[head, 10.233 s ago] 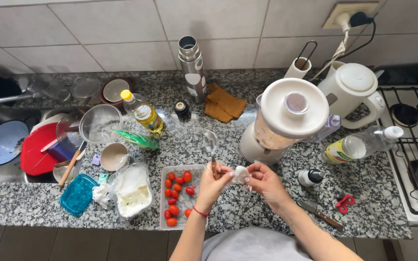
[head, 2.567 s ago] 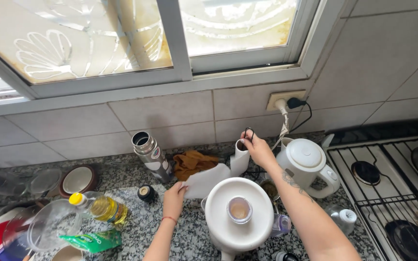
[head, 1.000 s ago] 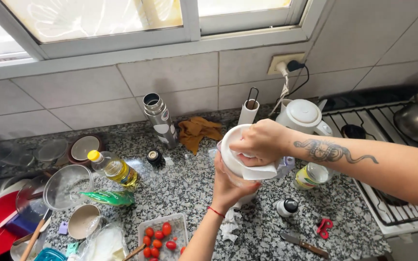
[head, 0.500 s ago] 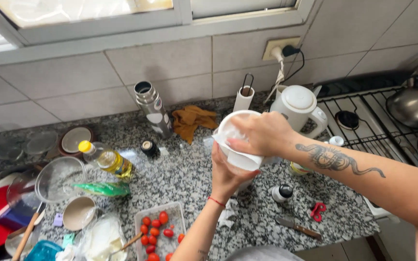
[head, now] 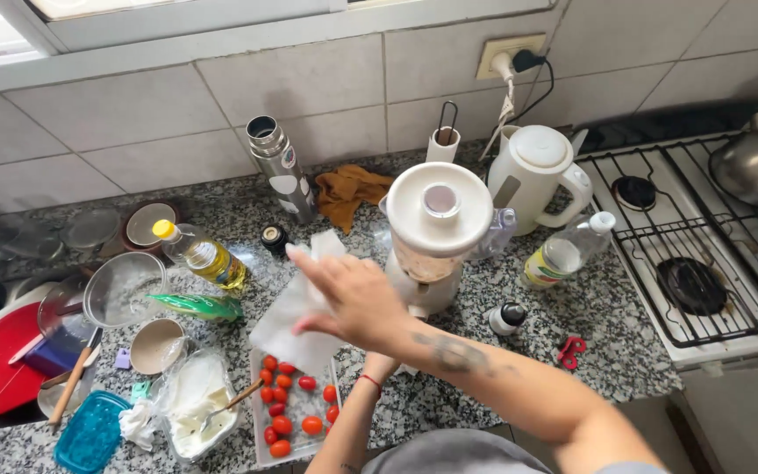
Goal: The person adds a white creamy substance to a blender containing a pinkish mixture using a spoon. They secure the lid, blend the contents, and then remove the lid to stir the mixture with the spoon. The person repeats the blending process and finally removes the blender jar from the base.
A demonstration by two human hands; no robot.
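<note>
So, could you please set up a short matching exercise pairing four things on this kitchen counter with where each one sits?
Things:
1. paper towel
2. cherry tomatoes
3. oil bottle
4. kettle

Places:
a. in a clear tray at the counter's front edge
b. behind the blender, next to the stove
c. lying on its side near the glass bowl
d. under the right hand, over the tray

Pairs: 1-d, 2-a, 3-c, 4-b
</note>
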